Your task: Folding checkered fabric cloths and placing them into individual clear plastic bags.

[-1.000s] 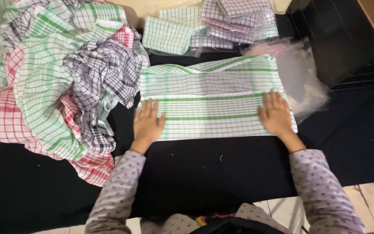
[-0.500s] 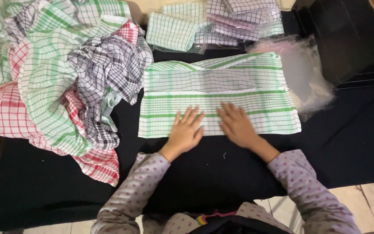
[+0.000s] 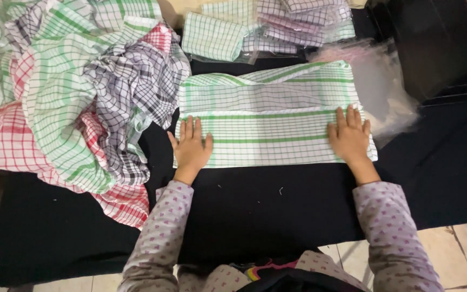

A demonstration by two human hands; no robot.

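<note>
Both hands lie flat, fingers spread and gripping nothing, on the green-striped cloth (image 3: 271, 116): left hand (image 3: 191, 148) at its left end, right hand (image 3: 349, 138) at its right end. The cloth pile (image 3: 77, 97) lies left of it.

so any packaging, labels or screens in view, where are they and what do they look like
Clear plastic bag: crumpled, see-through, lying on the black cloth just right of the green-striped towel, beyond the right hand.
Clear wrap: thin and see-through, round a folded green-check cloth at top centre; its edges are hard to make out.
No labels, signs or screens in view.
</note>
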